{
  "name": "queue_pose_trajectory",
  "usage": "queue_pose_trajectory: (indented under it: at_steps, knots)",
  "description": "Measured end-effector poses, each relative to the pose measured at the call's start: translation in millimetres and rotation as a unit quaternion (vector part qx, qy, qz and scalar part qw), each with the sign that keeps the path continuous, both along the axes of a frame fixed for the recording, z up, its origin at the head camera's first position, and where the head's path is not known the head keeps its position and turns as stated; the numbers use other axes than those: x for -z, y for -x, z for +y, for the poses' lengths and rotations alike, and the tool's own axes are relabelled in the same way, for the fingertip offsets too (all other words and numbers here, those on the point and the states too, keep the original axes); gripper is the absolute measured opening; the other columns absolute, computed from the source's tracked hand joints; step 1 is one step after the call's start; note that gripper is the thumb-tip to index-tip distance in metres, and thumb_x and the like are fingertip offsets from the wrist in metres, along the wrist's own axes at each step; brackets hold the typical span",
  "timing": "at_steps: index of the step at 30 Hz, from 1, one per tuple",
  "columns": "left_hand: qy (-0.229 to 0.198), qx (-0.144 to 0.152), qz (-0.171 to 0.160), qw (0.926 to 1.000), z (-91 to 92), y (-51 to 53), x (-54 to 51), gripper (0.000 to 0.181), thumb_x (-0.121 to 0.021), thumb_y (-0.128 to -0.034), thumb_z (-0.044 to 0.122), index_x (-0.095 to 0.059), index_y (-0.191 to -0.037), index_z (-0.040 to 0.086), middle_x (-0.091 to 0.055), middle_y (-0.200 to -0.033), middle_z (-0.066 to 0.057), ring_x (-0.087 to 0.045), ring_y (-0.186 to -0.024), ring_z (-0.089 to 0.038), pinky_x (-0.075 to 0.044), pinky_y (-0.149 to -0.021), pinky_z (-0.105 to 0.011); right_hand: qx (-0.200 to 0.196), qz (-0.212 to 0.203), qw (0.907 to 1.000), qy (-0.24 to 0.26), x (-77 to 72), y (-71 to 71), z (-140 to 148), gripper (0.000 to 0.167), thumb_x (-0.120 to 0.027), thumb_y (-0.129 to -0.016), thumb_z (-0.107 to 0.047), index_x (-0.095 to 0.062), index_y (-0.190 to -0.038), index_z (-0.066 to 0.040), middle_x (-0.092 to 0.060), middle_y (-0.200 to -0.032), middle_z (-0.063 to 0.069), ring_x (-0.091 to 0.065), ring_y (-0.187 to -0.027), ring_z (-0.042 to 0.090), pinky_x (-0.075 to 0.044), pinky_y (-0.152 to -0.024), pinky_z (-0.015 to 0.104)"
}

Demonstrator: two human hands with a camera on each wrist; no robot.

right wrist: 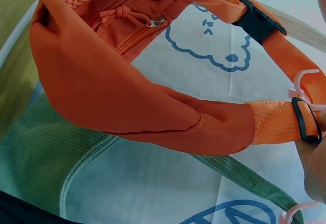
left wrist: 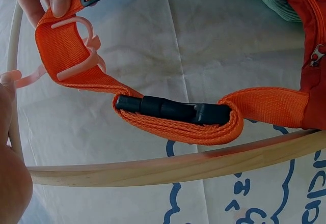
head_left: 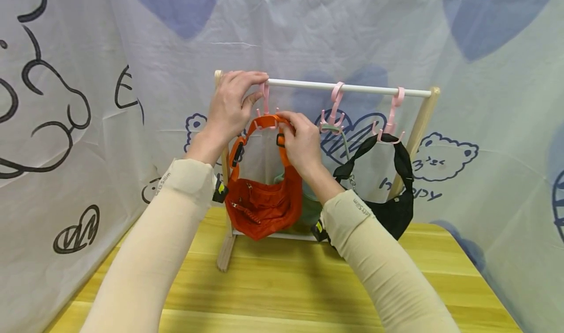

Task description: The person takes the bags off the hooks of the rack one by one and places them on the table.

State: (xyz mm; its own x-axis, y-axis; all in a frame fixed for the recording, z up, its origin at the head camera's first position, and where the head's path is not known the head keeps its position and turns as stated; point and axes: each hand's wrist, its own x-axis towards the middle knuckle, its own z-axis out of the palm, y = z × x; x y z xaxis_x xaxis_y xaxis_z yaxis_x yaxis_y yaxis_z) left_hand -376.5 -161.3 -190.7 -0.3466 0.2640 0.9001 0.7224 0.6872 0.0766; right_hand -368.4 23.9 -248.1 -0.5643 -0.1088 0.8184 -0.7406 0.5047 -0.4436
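Observation:
An orange-red crossbody bag (head_left: 264, 203) hangs by its orange strap (left wrist: 56, 56) from the leftmost pink hook (head_left: 266, 98). The strap lies over the hook's prongs, and a black buckle (left wrist: 173, 110) sits on its left side. With my left hand (head_left: 231, 103) I hold the top of that hook at the white rod (head_left: 304, 83), fingers over the rod and thumb beside the hook's stem. My right hand (head_left: 301, 139) pinches the strap just right of the prongs, by a black slider (right wrist: 307, 120). The bag's body hangs apart from both hands.
A green corduroy bag (right wrist: 41, 147) hangs from the middle pink hook (head_left: 337, 100), partly behind the orange-red one. A black bag (head_left: 394, 213) hangs from the right hook (head_left: 394, 110). The rack's wooden posts (head_left: 416, 132) stand on a wooden table (head_left: 264, 289) before a printed cloth.

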Motion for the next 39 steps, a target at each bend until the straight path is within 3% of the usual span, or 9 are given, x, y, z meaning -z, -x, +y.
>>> queue_pose_trajectory:
  at_steps: [39]
  knots:
    - [0.001, -0.007, 0.004, 1.0000, 0.3, -1.0, -0.4, 0.032, -0.064, -0.1023, 0.016, -0.070, -0.133, 0.008, -0.068, -0.137, -0.009, -0.056, -0.127, -0.032, -0.036, -0.117, -0.040, -0.002, 0.053, 0.9986, -0.001, -9.8, 2.7, 0.5, 0.020, -0.065, -0.102, -0.006, -0.077, -0.118, -0.003, -0.073, -0.107, 0.014, -0.070, -0.098, 0.028, -0.060, -0.086, 0.036]
